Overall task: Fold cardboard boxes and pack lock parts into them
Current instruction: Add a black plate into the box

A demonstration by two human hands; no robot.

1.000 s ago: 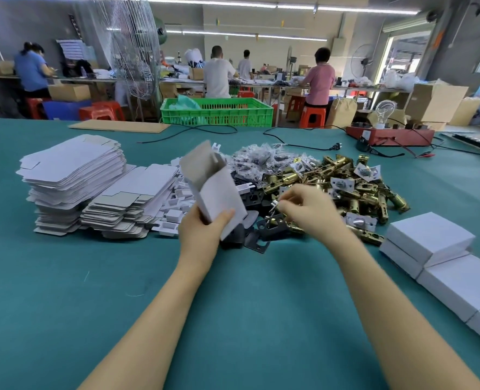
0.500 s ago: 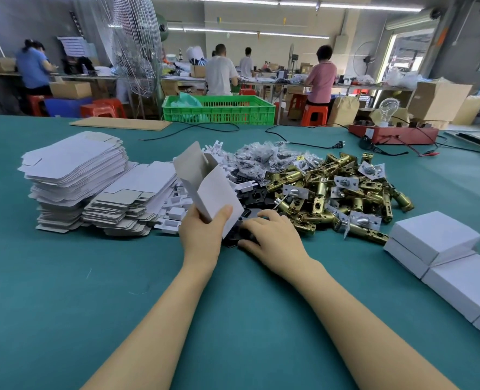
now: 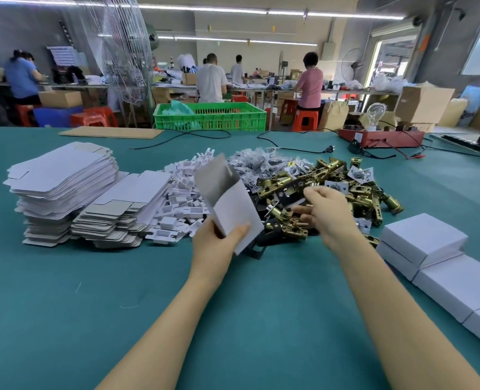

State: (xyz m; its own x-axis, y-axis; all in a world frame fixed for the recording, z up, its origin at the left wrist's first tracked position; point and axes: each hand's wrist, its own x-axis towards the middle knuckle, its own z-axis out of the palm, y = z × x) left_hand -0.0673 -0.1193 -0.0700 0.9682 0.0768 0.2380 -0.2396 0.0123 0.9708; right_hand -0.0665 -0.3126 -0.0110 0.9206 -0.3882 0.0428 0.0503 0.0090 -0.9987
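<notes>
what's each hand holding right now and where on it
The left hand grips the open white box at its lower end, thumb on the front face. The right hand hovers over the brass lock parts; a hold cannot be told.

White box [image 3: 234, 213] open, tilted; brass lock parts [image 3: 328, 192] heaped behind.

On the table [image 3: 64, 319], the stack of flat boxes [image 3: 61, 190] sits far left. A lower stack [image 3: 123, 209] leans against its right side. Next come the little plastic trays [image 3: 179, 204], then the pile of lock parts [image 3: 326, 192] in the middle. The small bags [image 3: 258, 161] lie behind that pile. The closed boxes [image 3: 441, 263] sit on the right. The crate [image 3: 210, 116] is behind the table.
</notes>
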